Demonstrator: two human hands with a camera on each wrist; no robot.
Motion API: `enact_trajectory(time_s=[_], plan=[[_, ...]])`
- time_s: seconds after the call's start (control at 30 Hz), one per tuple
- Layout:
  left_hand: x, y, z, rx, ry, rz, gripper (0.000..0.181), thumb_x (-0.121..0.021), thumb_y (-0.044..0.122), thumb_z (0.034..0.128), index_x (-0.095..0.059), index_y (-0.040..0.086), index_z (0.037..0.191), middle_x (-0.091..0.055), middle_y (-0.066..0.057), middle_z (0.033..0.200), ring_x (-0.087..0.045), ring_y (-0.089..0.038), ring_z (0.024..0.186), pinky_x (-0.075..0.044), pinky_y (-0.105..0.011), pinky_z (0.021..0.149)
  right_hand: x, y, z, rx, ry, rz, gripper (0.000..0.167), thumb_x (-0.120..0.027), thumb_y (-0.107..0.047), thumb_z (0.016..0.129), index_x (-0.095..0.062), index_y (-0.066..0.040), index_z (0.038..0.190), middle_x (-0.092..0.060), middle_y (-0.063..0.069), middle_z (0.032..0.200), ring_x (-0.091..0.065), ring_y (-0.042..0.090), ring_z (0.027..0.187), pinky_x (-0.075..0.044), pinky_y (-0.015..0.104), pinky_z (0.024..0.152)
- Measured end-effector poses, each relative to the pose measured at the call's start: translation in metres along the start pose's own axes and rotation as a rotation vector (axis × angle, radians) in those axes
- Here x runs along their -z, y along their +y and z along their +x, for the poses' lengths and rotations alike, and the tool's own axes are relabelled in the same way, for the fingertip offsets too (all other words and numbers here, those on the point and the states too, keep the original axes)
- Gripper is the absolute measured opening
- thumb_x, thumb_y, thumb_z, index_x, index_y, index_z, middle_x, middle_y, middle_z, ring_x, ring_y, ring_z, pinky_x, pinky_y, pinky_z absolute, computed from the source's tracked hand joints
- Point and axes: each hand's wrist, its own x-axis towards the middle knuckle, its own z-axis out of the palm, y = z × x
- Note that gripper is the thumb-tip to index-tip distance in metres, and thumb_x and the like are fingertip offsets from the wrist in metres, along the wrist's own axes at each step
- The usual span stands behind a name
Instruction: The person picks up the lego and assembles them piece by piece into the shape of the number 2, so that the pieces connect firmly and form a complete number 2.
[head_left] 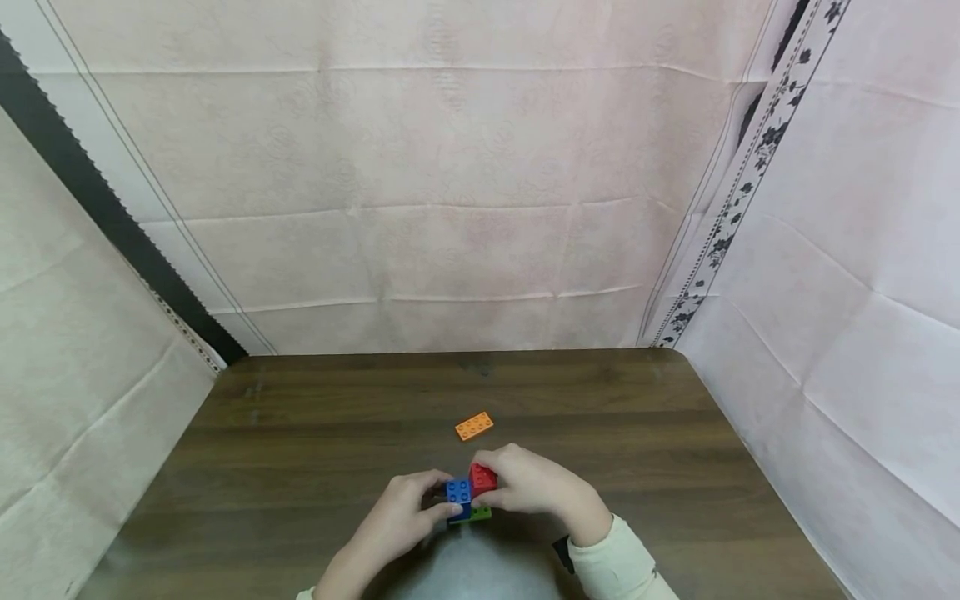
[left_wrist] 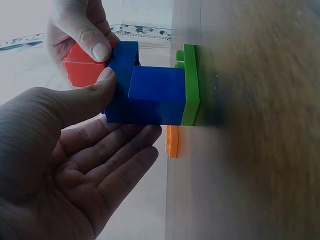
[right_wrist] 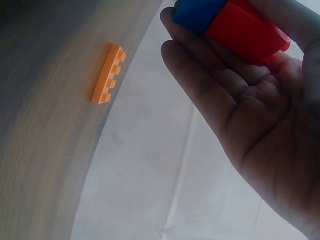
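My left hand [head_left: 401,517] pinches a blue toy brick [head_left: 458,490] between thumb and fingers. In the left wrist view this upper blue brick [left_wrist: 122,82] meets another blue brick [left_wrist: 157,95], which sits on a green studded plate [left_wrist: 191,85]. The green plate [head_left: 482,514] shows low between the hands in the head view. My right hand [head_left: 534,483] grips a red brick [head_left: 483,477] with thumb and fingers, up against the upper blue brick. In the right wrist view the red brick [right_wrist: 245,32] adjoins blue; its far side is hidden by the hand.
An orange studded plate [head_left: 474,426] lies on the brown wooden table [head_left: 337,417], beyond the hands. Pale cloth [head_left: 450,167] hangs behind the table and along both sides. A grey rounded surface [head_left: 468,571] shows at the near edge.
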Motion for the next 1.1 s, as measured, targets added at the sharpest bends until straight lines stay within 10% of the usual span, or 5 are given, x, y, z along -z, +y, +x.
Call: enact_trajectory(time_s=[1.1], plan=[[0.0004,0.0038,-0.0014,-0.014,0.007,-0.002,0.028,-0.076,0.037,0.0909,-0.071,0.017,0.11,-0.071,0.006,0.102,-0.066,-0.013,0.093,-0.056,-0.038,0.077,-0.0019,-0.0053,0.0018,-0.039,-0.02,-0.049,0.022,-0.078,-0.025,0.09,-0.058,-0.019,0.095,-0.053,-0.013,0.07,-0.044,0.001,0.058,-0.039,0.018,0.051]])
